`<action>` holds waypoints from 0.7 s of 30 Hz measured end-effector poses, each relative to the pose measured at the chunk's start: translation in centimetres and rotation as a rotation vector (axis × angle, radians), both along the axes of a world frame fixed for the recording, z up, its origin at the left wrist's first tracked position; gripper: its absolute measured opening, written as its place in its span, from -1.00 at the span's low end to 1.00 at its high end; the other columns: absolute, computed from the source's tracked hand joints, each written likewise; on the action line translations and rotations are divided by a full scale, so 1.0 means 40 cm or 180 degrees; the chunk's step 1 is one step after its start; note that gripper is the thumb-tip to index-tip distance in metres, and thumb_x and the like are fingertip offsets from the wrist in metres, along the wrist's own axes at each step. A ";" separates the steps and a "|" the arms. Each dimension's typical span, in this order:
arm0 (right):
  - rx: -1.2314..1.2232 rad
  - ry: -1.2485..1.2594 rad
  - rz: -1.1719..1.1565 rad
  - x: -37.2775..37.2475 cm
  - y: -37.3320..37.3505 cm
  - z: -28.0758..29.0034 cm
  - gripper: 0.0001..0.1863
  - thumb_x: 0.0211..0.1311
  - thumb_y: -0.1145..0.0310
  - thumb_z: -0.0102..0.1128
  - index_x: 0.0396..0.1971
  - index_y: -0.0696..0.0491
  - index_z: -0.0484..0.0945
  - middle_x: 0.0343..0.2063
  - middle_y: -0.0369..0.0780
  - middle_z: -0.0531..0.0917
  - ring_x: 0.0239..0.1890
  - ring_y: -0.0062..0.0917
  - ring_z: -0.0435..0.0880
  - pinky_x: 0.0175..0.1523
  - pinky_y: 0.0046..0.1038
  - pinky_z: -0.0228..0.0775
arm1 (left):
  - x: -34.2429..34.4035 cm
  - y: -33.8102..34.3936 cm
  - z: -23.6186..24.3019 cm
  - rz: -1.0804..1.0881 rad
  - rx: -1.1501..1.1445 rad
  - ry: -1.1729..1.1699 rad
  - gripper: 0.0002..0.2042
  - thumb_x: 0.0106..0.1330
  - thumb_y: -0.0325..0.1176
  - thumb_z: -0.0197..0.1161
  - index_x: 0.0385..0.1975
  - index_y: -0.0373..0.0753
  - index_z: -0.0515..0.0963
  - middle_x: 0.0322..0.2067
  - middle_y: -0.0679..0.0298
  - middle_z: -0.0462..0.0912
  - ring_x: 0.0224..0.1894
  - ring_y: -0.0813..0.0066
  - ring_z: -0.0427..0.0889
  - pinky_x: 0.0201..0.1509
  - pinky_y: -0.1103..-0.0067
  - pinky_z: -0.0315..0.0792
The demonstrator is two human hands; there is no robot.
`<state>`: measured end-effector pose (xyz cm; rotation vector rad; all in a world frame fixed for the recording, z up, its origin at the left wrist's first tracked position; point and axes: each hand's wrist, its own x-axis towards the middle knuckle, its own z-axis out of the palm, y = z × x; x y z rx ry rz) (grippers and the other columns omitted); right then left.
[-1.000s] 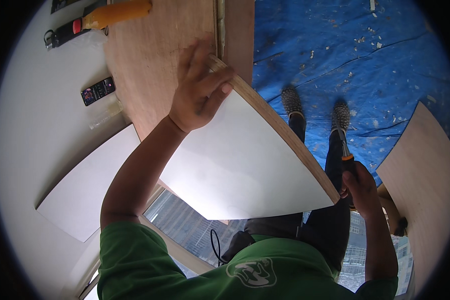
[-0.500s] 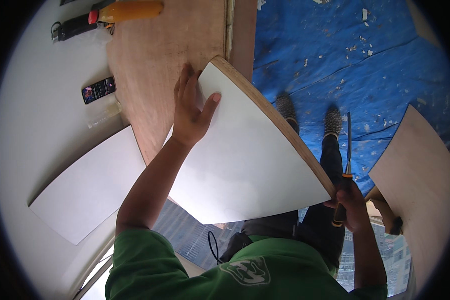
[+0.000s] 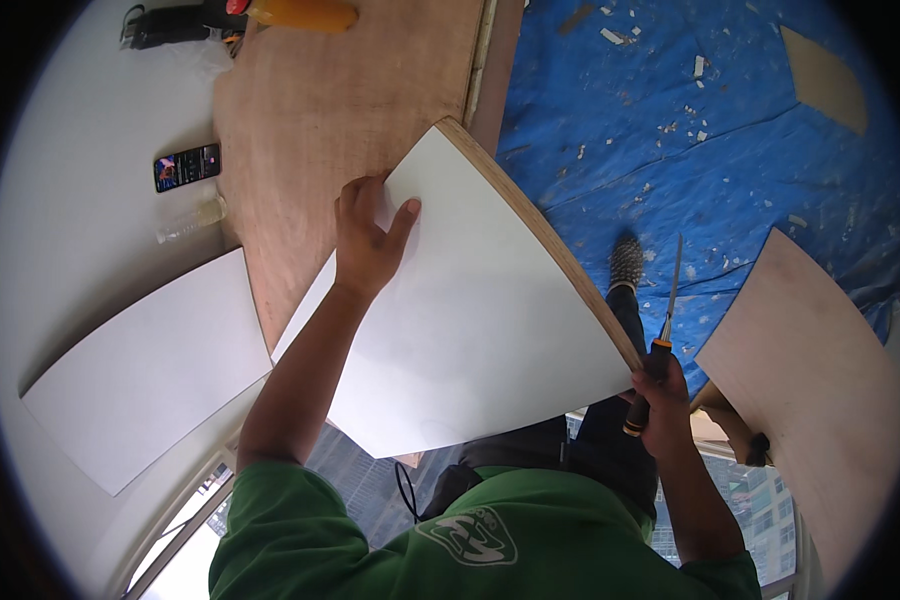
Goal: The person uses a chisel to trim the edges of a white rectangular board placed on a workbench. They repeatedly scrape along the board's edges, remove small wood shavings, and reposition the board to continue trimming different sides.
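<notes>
- Holding a thin metal tool is the right hand, with its fingers curled round the black handle, just beside the near right corner of the white board
- The tool has an orange ring, and its long blade points up and away, past the right side of the white board
- The left hand lies on the left part of the white board, thumb on the white face and fingers over the left edge, but I cannot tell how tight it grips
- The white board slants right in front of the person, with a bare wood edge along its right side, and its far tip reaches over the wooden counter
- Left of the white board is another white panel, with a curved side
- Farther up on the left of the white board are a phone with its screen lit and a clear bottle
- Far beyond the white board lies an orange bottle with a red cap, near a black thing with a loop
- Right of the white board is a blue sheet on the floor, with white scraps on it and one bumpy grey shoe
- Farther right of the white board leans a big pinkish wood panel
</notes>
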<state>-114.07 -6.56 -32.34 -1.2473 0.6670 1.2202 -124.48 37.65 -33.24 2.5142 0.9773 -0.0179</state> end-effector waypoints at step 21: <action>0.0061 -0.0195 -0.0008 -0.038 0.055 0.137 -0.63 0.32 0.48 0.40 0.04 -0.01 0.46 -0.14 -0.28 0.61 -0.09 -0.44 0.68 0.05 -0.20 0.64 | -0.027 0.172 0.235 0.0148 -0.1092 0.0596 -0.20 0.12 0.20 0.60 0.15 -0.40 0.62 -0.04 -0.05 0.79 0.04 0.18 0.77 0.18 0.38 0.58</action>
